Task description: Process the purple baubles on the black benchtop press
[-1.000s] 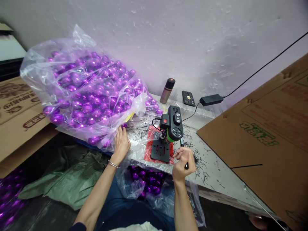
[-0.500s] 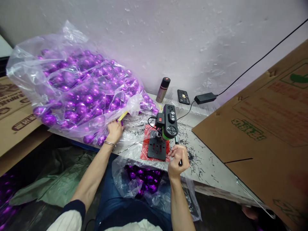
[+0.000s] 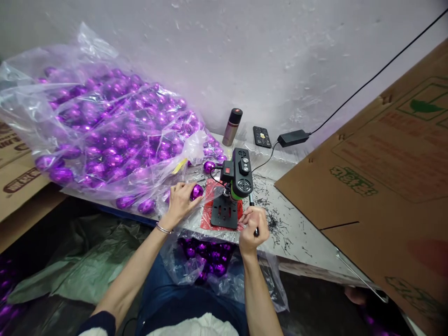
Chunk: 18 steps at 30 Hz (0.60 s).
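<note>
Between the fingers of my left hand [image 3: 181, 199] is a shiny purple ball [image 3: 196, 192], held just left of a small black press [image 3: 242, 172]. My right hand [image 3: 254, 228] is wrapped round the black-tipped lever [image 3: 256, 231] at the press's right side. The press's slotted black base [image 3: 224, 213] sits on a red sheet [image 3: 206, 212], with no ball visible on it. A large clear bag [image 3: 115, 126] full of purple balls lies to the left. Another purple ball [image 3: 209, 167] rests behind the press's left side.
A spray can [image 3: 232, 127], a phone [image 3: 262, 136] and a black power adapter [image 3: 293, 138] are behind the press. Small dark pins [image 3: 276, 224] litter the table to the right. A large cardboard box [image 3: 378, 186] stands at right. An open bag of balls [image 3: 206, 259] hangs below the table edge.
My left hand has come away from the big bag toward the press, now with a purple ball in its fingers. My right hand stays on the lever. The view has shifted slightly.
</note>
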### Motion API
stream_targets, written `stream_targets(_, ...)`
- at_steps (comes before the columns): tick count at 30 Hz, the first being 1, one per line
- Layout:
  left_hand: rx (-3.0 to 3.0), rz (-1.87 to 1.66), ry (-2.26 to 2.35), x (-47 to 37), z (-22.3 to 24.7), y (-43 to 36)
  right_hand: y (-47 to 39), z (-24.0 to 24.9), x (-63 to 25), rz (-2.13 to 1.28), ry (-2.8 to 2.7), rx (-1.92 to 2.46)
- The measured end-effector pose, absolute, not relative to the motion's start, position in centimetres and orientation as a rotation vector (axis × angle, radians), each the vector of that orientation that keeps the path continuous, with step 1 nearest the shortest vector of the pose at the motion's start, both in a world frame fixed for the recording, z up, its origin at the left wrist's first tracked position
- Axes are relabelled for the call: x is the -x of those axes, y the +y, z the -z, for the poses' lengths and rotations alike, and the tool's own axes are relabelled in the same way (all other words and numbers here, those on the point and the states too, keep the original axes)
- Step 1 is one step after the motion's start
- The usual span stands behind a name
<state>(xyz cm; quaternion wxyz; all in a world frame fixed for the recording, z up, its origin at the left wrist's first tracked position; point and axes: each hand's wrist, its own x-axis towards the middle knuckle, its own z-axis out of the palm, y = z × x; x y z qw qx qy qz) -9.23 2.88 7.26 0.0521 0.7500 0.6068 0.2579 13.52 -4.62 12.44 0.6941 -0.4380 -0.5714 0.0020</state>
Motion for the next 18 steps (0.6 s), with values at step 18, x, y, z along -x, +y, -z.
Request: stream_targets(18, -1.417, -0.888, 1.442, 6.5, -7.7, 3.9, -4.8, -12.3, -13.6, -0.050, -1.272, 0.970)
